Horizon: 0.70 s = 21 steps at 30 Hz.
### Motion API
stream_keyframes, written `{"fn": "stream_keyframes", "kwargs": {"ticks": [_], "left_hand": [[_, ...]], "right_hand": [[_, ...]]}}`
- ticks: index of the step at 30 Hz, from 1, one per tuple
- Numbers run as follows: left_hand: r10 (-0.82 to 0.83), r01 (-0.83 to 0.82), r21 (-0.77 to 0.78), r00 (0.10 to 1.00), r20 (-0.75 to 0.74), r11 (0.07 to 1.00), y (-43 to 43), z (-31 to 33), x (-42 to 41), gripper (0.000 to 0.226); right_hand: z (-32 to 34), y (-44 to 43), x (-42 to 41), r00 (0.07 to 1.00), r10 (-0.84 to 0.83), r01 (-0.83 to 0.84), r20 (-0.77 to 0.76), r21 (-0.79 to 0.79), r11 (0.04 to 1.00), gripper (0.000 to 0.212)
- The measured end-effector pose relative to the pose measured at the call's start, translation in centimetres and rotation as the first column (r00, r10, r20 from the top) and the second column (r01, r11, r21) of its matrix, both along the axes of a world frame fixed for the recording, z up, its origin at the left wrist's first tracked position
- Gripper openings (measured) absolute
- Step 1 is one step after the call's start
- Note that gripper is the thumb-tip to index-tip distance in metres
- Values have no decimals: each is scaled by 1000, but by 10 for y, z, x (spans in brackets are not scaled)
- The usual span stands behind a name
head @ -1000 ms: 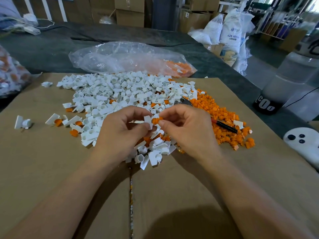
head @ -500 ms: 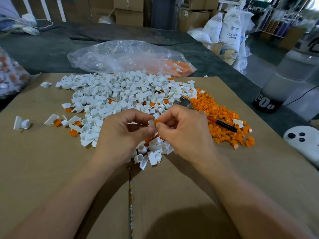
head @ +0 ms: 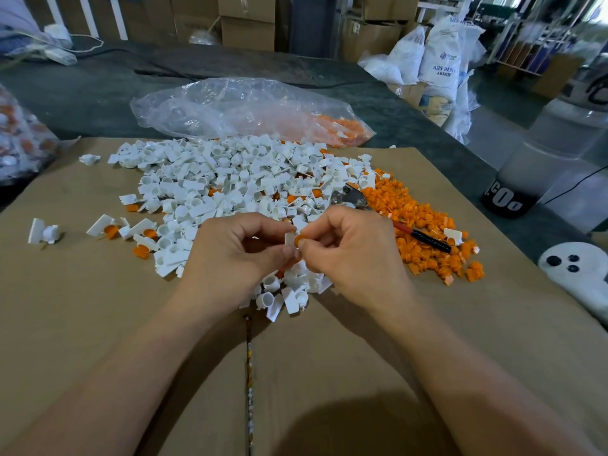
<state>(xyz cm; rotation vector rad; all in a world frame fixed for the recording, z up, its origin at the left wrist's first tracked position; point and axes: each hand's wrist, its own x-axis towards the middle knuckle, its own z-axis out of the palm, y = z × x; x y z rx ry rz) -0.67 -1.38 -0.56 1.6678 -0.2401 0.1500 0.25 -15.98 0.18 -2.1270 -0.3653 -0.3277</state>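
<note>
The left hand (head: 237,255) and right hand (head: 352,255) cover most of the white piece (head: 290,239) and orange cap (head: 300,240), so how the two meet cannot be told. The tool (head: 353,196) lies half buried in the pile (head: 230,179). The left bag (head: 19,143) and white device (head: 582,274) run off the edges.

One head-worn wide-angle camera, facing forward and steeply down from the person's own side onto the cardboard sheet (head: 98,324), forearms coming in from the bottom edge. Close range: left hand (head: 237,255) pinching a white piece (head: 289,239) and right hand (head: 352,255) pinching an orange cap (head: 300,241) sit near frame centre, just under the lens. Top of frame reaches the clear plastic bag (head: 230,106), dark table (head: 82,93) and white sacks (head: 441,67) well beyond; edges bend.
</note>
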Motion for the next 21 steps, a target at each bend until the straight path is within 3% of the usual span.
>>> {"fn": "stream_keyframes", "kwargs": {"ticks": [4,10,15,21], "left_hand": [[43,-44,-41,999,-19,998,1,2,0,11],[78,-83,-49,993,-84,995,6,4,3,11],[81,-83,-18,993,-91,996,5,6,3,19],[38,-50,-75,988,-151,996,5,7,3,19]], "right_hand": [[-2,2,-1,998,65,-64,-22,60,996,28],[-3,0,1,982,175,-163,-65,158,974,30],[-4,1,1,987,158,-153,-36,106,982,27],[-3,0,3,941,268,-236,-207,167,957,39]]}}
